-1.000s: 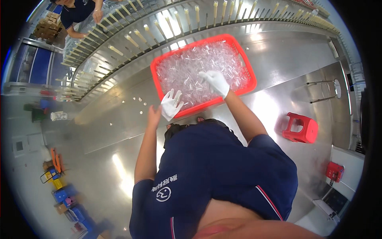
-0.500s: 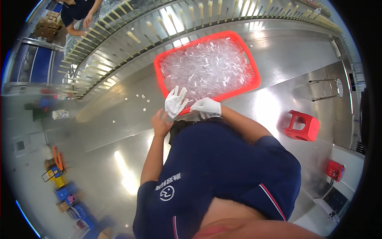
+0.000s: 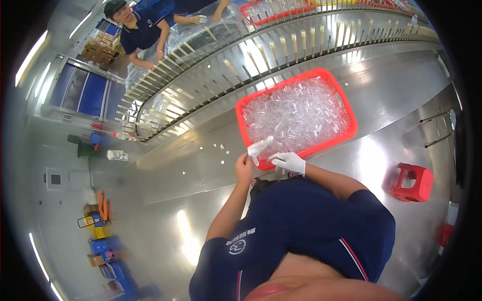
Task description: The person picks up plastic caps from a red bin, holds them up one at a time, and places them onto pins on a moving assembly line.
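A limp white glove (image 3: 260,148) hangs over the near left corner of the red basket (image 3: 245,131). Bare of any glove, my left hand (image 3: 244,169) pinches its cuff end. My right hand (image 3: 290,163) wears a matching white glove at the basket's near rim. Its fingers stretch loosely toward the held glove and look slightly apart, with nothing visible in them. Clear, short plastic tubes (image 3: 296,113) fill the basket in a jumbled heap.
A curved conveyor with upright pegs (image 3: 273,50), several bearing pale tubes, runs beyond the basket. Small white bits (image 3: 222,162) lie on the steel table (image 3: 201,183). A red stool (image 3: 412,182) is at right. Co-workers (image 3: 143,31) stand across the line at far left.
The view has shifted, so the scene sits lower and further right. The held glove has turned from spread fingers to a narrow, folded shape. My right hand's fingers have loosened.
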### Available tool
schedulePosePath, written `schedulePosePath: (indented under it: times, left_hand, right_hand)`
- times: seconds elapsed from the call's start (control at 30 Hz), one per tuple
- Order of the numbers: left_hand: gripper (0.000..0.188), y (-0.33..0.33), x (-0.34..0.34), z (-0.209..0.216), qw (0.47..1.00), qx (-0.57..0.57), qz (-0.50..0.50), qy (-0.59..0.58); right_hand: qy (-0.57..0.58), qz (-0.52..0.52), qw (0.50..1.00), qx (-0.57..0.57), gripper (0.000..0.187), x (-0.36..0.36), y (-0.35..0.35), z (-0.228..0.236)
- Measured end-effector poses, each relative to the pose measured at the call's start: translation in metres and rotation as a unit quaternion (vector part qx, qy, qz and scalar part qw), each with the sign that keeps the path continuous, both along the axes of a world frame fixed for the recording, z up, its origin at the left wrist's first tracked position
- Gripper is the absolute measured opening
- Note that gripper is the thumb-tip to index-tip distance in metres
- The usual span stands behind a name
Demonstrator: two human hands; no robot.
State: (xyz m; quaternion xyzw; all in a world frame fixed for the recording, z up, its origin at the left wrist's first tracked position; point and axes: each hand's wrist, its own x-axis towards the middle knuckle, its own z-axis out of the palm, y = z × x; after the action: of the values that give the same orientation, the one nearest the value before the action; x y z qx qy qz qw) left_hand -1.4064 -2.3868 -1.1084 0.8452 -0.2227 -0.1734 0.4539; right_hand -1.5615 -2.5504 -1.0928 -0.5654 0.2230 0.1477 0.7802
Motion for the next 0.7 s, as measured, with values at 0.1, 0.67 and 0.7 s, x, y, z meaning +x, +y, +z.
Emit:
schedulePosePath:
  times: [0.1, 0.67, 0.7]
  left_hand:
    - [0.022, -0.03, -0.016, 0.039, 0.995, -0.023, 0.039, 0.094]
    - [0.016, -0.012, -0.013, 0.021, 0.999, -0.018, -0.047, 0.002]
    - [0.016, -0.012, -0.012, 0.02, 0.996, -0.066, -0.029, 0.051]
  right_hand:
    - [-0.202, -0.095, 0.96, -0.168, 0.029, 0.029, 0.014, -0.006]
    - [-0.13, -0.073, 0.984, 0.097, 0.022, 0.061, 0.019, -0.027]
    - [-0.135, -0.075, 0.983, 0.096, 0.023, 0.062, 0.017, -0.023]
